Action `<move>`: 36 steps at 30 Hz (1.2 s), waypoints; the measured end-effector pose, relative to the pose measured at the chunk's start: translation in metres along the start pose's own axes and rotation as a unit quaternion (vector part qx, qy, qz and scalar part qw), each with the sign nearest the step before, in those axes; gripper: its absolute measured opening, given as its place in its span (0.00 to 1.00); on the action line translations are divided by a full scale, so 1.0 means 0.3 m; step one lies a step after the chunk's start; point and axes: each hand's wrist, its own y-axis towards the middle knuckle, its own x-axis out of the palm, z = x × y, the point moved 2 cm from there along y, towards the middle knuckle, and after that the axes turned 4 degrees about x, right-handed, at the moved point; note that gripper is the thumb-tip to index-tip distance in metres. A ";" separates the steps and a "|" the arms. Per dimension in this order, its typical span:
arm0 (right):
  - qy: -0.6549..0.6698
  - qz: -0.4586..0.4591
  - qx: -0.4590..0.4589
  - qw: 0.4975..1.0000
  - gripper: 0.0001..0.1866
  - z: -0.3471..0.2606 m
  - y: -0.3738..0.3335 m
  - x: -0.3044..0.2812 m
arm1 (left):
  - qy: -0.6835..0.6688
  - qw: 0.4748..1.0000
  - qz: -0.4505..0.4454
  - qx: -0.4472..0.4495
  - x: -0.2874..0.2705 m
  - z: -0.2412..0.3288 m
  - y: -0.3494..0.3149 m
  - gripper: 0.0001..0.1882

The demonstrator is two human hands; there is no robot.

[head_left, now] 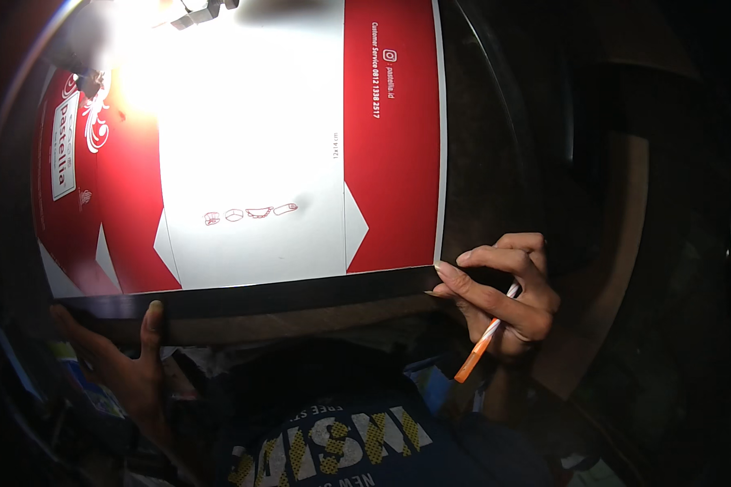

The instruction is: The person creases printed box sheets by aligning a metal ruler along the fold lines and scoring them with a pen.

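Observation:
A flat printed sheet [252, 162], red and white with small line drawings, lies on a dark surface, its near edge facing me. My right hand [503, 296] is at the sheet's near right corner, a fingertip touching or very close to it. A slim orange-and-white striped stick, like a pen [477, 355], is held slanting between its curled fingers. My left hand [122, 361] is below the sheet's near left corner, at the dark edge, thumb and fingers spread apart. I see nothing held in it.
A bright lamp glare [150, 49] washes out the sheet's far left part, with a dark fitting [207, 12] at the top. A brown curved edge [617, 268] runs along the right. My dark printed shirt [333, 434] fills the bottom; much else is in shadow.

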 end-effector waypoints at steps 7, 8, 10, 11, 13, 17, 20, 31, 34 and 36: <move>-0.022 -0.013 0.026 0.999 0.16 -0.009 0.017 -0.017 | -0.087 0.996 -0.025 -0.013 -0.040 0.066 0.011 0.54; -0.027 -0.019 0.022 0.999 0.16 -0.011 0.019 -0.019 | -0.083 0.996 -0.022 -0.016 -0.048 0.074 0.011 0.54; -0.023 -0.027 0.017 0.999 0.16 -0.014 0.023 -0.017 | -0.080 0.996 -0.023 0.018 -0.060 0.081 0.010 0.53; -0.025 -0.036 0.015 0.999 0.16 -0.018 0.027 -0.014 | -0.071 0.997 -0.038 0.000 -0.064 0.078 0.013 0.53; -0.036 -0.042 0.013 0.998 0.16 -0.023 0.030 -0.019 | -0.083 0.996 -0.037 -0.004 -0.047 0.096 0.008 0.54; -0.038 -0.041 0.029 0.998 0.16 -0.020 0.035 -0.019 | -0.134 0.990 -0.034 -0.007 -0.019 0.107 0.005 0.56; -0.022 -0.045 0.021 0.999 0.16 -0.007 0.043 -0.004 | -0.104 0.994 -0.023 -0.017 0.001 0.071 -0.008 0.59; 0.012 -0.010 0.026 1.000 0.17 0.014 0.025 -0.008 | -0.077 0.995 -0.053 -0.016 -0.029 0.088 -0.022 0.54; 0.015 -0.014 0.031 0.999 0.16 0.009 0.022 -0.001 | -0.065 0.996 -0.054 -0.017 -0.034 0.072 -0.018 0.54; 0.007 -0.018 0.030 0.999 0.16 0.005 0.026 -0.005 | -0.067 0.996 -0.054 -0.015 -0.034 0.072 -0.014 0.54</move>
